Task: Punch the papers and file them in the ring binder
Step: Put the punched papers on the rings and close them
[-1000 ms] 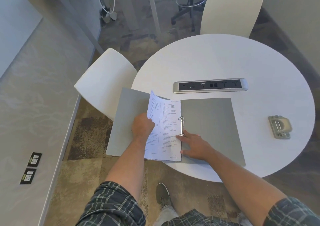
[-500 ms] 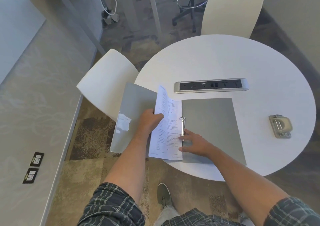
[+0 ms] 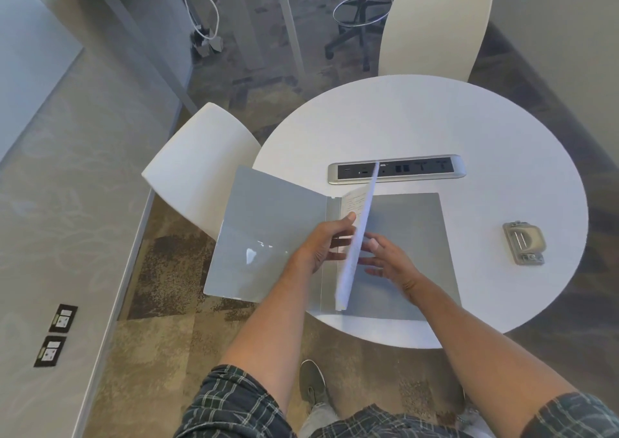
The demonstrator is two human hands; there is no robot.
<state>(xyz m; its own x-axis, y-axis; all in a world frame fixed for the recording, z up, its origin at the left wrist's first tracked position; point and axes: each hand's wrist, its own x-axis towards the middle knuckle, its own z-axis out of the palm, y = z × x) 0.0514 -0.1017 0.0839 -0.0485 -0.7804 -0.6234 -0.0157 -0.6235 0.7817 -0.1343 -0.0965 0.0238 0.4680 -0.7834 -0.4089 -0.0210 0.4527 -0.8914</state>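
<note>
A grey ring binder (image 3: 412,236) lies open at the near edge of the round white table (image 3: 435,126). Its left cover (image 3: 268,230) sticks out past the table edge and is tilted up. The printed papers (image 3: 356,236) stand almost on edge over the spine, hiding the rings. My left hand (image 3: 321,243) presses against the sheets' left face, thumb at the top edge. My right hand (image 3: 388,260) hovers just right of the sheets with fingers spread, over the right cover. A grey hole punch (image 3: 524,243) sits on the table to the right, apart from both hands.
A silver power and socket strip (image 3: 397,171) is set into the table behind the binder. One white chair (image 3: 201,166) stands under the binder's left cover, another (image 3: 432,32) at the far side. A stool base (image 3: 358,18) and cables lie beyond.
The papers swung from lying on the left side up to nearly vertical, pushed rightward by my left hand. The left cover tilted up. My right hand lifted off the rings.
</note>
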